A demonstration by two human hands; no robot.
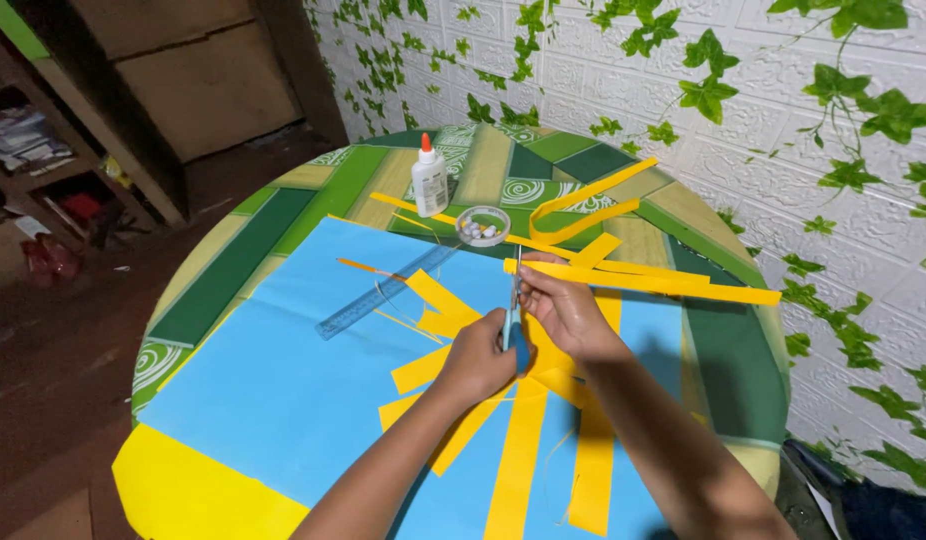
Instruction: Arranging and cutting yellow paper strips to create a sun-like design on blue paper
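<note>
A pair of scissors (pixel 511 300) is gripped in the left hand (pixel 478 358), blades up, while a long yellow paper strip (pixel 643 282) is pinched taut by the right hand (pixel 561 308) so the blades meet it squarely. Cut strips (pixel 518 440) are fanned on the blue sheet (pixel 273 390); a ruler (pixel 383 292), glue bottle (pixel 429 178) and small dish (pixel 482 226) are kept near on the counter (pixel 233 265).
</note>
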